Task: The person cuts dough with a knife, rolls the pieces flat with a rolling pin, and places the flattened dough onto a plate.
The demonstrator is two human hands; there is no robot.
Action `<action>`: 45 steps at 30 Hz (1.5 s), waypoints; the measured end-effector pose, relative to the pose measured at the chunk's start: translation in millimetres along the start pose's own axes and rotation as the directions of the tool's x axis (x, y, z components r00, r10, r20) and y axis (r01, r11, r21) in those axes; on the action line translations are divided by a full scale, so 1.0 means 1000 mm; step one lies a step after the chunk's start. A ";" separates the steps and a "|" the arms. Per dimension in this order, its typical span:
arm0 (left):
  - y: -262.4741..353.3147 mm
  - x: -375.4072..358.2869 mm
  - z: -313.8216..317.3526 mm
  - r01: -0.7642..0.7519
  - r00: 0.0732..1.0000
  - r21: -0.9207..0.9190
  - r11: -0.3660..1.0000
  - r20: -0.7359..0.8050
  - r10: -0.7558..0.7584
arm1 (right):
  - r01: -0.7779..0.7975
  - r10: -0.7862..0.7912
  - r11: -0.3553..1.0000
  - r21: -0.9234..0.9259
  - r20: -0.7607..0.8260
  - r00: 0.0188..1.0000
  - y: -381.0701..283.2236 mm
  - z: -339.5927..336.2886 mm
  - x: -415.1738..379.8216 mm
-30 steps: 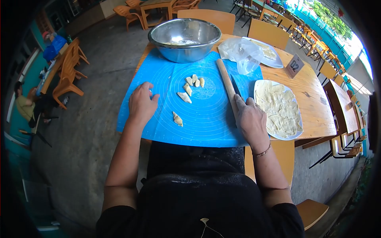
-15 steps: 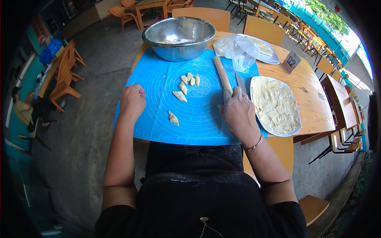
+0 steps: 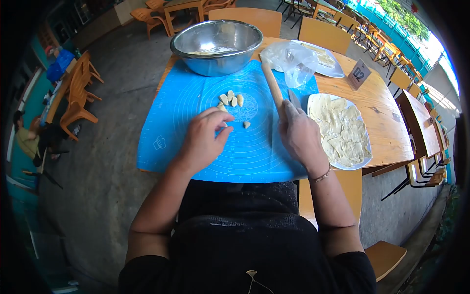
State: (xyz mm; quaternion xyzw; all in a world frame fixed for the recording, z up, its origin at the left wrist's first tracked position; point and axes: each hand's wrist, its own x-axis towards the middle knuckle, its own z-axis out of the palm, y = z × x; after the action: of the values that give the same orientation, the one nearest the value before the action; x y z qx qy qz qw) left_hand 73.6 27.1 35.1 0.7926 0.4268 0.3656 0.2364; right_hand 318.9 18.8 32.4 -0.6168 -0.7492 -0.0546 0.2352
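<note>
My left hand is over the blue mat, fingers curled and a pale bit of dough showing between thumb and forefinger. Its palm side is hidden. Just beyond the fingertips lie several small dough pieces, one partly covered by the hand. A separate small dough piece sits to the right of the thumb. My right hand is closed around the near end of a wooden rolling pin. Against its fingers lies a knife, its blade pointing away and its handle hidden.
A steel bowl with pale contents stands at the back. Beside it are a clear plastic bag and a white plate. A plate of flattened dough sheets sits at right. A number sign stands behind it.
My left hand has moved right and forward over the nearer dough pieces, now hidden. A small piece appears right of it. My right hand has shifted slightly, wrapping more around the rolling pin's end.
</note>
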 end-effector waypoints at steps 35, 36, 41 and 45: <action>0.021 0.031 0.047 0.101 0.970 0.039 0.994 0.220 -0.107 | -0.101 0.161 0.577 0.811 0.008 0.987 0.011 -0.059 -0.053; 0.021 0.025 0.054 0.121 0.979 -0.106 0.987 0.177 -0.101 | -0.075 0.118 0.674 0.735 -0.007 0.993 0.009 -0.061 -0.053; 0.016 -0.003 0.070 -0.115 0.993 0.232 0.966 0.012 0.115 | -0.083 0.036 0.805 0.587 0.090 0.995 -0.002 -0.064 -0.054; 0.019 -0.005 0.058 -0.141 0.990 0.182 0.973 0.007 0.142 | -0.151 0.071 0.877 0.456 0.188 0.980 -0.005 -0.060 -0.060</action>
State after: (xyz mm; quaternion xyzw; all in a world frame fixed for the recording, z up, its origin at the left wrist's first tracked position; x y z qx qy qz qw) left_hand 126.3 9.2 10.0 0.8383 0.4016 0.3432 0.1351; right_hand 339.1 -59.0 61.2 -0.5863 -0.7203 0.1928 0.3167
